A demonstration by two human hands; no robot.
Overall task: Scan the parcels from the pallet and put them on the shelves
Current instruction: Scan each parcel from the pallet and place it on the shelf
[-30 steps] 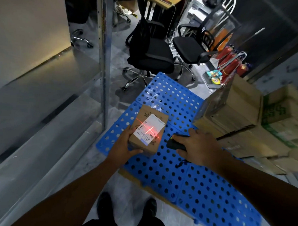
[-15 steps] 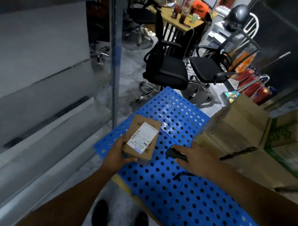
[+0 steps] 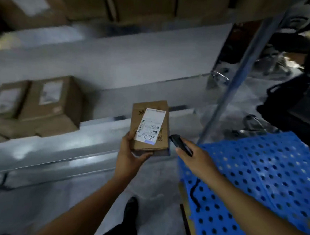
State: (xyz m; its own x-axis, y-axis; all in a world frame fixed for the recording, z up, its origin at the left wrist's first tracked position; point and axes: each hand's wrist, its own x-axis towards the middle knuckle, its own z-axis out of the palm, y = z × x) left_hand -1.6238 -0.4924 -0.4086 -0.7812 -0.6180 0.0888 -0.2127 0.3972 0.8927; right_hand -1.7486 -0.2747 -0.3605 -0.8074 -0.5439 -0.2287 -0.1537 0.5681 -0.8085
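My left hand point(image 3: 130, 155) grips a small brown cardboard parcel point(image 3: 161, 136) by its lower left corner, white shipping label facing up. The parcel hangs in front of the grey metal shelf point(image 3: 61, 148). My right hand point(image 3: 197, 156) holds a black handheld scanner point(image 3: 179, 143) just right of the parcel, its tip close to the parcel's lower right edge. No red scan light shows on the label. The blue perforated pallet point(image 3: 255, 178) lies at the lower right, bare on top in the part I see.
Several brown labelled boxes point(image 3: 48, 103) sit on the shelf at the left, and more boxes point(image 3: 139, 3) fill the shelf above. A blue-grey upright post point(image 3: 230, 89) stands between shelf and pallet. A black office chair point(image 3: 296, 104) is at the right. My shoe point(image 3: 131, 206) is below.
My view has swung left from the pallet to the shelves. The left hand has carried the parcel off the pallet toward the shelf. The red scan light on the label has gone out.
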